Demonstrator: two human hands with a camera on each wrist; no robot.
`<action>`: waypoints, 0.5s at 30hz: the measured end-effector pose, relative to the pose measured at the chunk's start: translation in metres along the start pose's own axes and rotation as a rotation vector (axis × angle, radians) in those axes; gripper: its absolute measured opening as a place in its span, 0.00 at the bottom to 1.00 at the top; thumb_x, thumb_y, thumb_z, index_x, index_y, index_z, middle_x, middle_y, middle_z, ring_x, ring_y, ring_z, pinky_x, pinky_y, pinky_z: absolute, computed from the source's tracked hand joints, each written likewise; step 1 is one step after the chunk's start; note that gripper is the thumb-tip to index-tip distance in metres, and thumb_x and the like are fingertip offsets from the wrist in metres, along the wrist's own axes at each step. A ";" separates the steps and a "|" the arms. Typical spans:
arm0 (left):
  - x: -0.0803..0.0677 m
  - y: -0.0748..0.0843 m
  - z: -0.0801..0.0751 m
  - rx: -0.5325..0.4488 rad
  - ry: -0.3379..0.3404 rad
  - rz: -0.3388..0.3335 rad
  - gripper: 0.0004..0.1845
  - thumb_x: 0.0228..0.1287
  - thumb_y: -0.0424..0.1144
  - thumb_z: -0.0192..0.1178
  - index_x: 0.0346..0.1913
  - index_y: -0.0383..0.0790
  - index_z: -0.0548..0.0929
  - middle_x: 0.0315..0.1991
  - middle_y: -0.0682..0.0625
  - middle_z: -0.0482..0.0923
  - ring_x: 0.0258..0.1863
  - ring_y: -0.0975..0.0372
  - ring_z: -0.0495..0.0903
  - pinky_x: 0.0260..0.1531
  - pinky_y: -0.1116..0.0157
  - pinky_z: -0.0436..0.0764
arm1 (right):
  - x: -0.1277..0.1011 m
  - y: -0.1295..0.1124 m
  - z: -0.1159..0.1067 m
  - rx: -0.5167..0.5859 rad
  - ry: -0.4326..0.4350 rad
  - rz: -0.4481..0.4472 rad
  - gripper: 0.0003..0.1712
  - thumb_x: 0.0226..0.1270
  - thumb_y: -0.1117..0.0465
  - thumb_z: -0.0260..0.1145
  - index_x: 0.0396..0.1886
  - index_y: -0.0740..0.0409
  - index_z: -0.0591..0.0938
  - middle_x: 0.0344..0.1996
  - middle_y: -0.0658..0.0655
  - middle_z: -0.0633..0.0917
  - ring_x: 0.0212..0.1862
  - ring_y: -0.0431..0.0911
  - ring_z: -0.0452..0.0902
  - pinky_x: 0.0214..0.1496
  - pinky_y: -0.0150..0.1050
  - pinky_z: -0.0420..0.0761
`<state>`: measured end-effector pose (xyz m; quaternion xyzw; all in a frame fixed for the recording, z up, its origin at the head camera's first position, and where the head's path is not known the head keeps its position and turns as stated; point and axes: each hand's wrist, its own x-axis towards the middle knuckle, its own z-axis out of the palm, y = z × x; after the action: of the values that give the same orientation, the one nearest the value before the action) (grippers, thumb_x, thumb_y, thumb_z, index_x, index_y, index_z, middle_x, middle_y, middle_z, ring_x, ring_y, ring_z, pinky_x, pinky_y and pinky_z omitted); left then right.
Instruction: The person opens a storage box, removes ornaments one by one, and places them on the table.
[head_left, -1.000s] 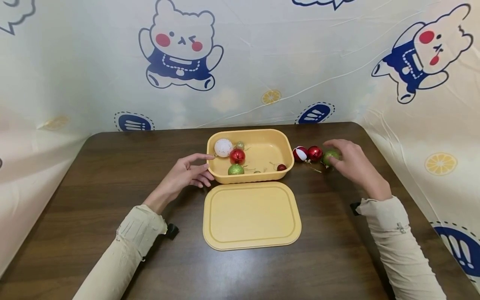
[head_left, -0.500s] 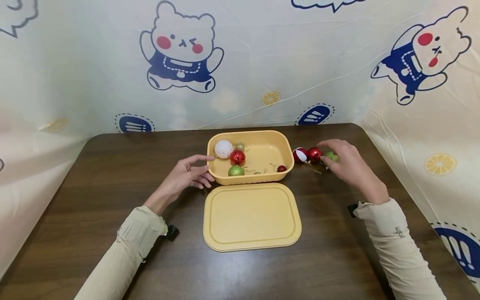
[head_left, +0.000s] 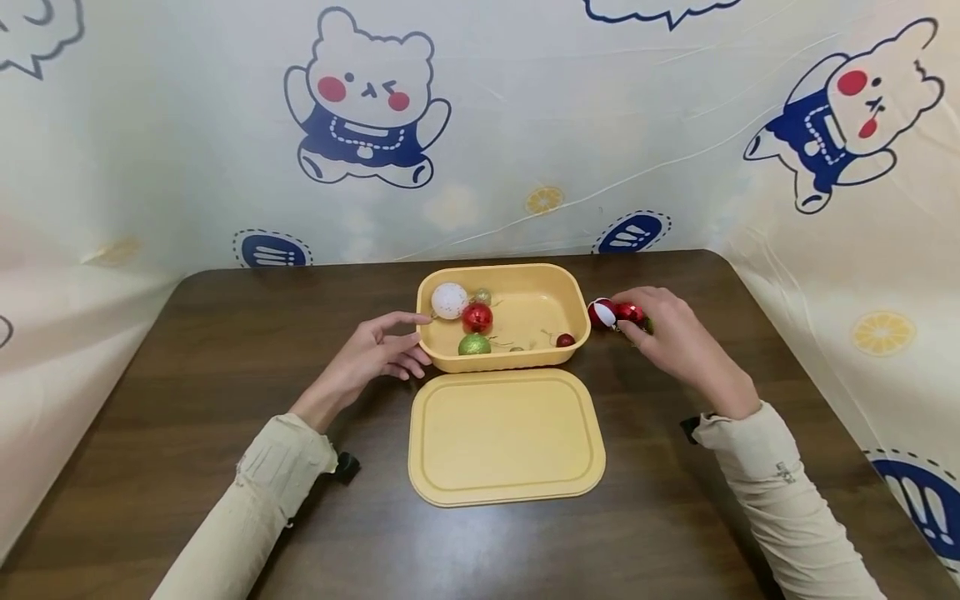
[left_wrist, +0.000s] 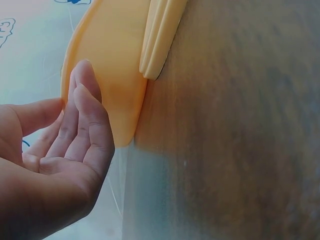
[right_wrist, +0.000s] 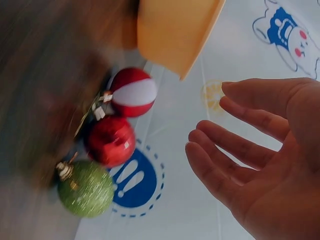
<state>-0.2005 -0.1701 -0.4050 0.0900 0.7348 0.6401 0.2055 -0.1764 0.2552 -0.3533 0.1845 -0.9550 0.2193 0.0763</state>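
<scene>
Your right hand (head_left: 667, 337) has its fingers (right_wrist: 235, 145) spread and loosely bent, holding nothing, right by three balls on the table: a red and white ball (head_left: 600, 312), a red ball (head_left: 630, 313) and a green glitter ball (right_wrist: 86, 188). Your left hand (head_left: 375, 350) rests open, fingers together, touching the yellow box (head_left: 573, 296) at its 9 o'clock side. A few balls lie in the box, so it looks partly filled; three wait outside at 3 o'clock. The lid (head_left: 506, 433) lies at 6 o'clock. The table (head_left: 225, 350) is dark wood, with cartoon cloth (head_left: 525, 125) behind.
</scene>
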 end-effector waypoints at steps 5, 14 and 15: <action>0.001 -0.001 0.001 -0.005 -0.008 -0.005 0.21 0.76 0.37 0.54 0.69 0.40 0.71 0.38 0.35 0.86 0.30 0.54 0.87 0.31 0.63 0.85 | 0.005 -0.015 0.008 0.022 0.036 -0.090 0.16 0.64 0.67 0.70 0.52 0.63 0.83 0.51 0.62 0.84 0.56 0.58 0.76 0.61 0.56 0.75; 0.000 0.001 -0.002 -0.003 0.000 -0.011 0.22 0.75 0.40 0.56 0.69 0.40 0.72 0.38 0.36 0.86 0.31 0.53 0.87 0.31 0.62 0.85 | 0.023 -0.045 0.026 0.023 -0.068 -0.142 0.19 0.67 0.66 0.67 0.56 0.65 0.81 0.56 0.65 0.81 0.61 0.59 0.74 0.64 0.56 0.73; -0.001 0.001 -0.002 -0.004 -0.001 -0.011 0.23 0.75 0.41 0.57 0.69 0.40 0.72 0.38 0.36 0.86 0.31 0.53 0.87 0.31 0.62 0.85 | 0.025 -0.049 0.028 0.028 -0.084 -0.145 0.19 0.67 0.65 0.67 0.57 0.65 0.81 0.56 0.65 0.81 0.61 0.59 0.74 0.64 0.56 0.73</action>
<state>-0.2006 -0.1721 -0.4040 0.0858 0.7337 0.6406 0.2097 -0.1820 0.1937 -0.3535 0.2631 -0.9384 0.2186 0.0494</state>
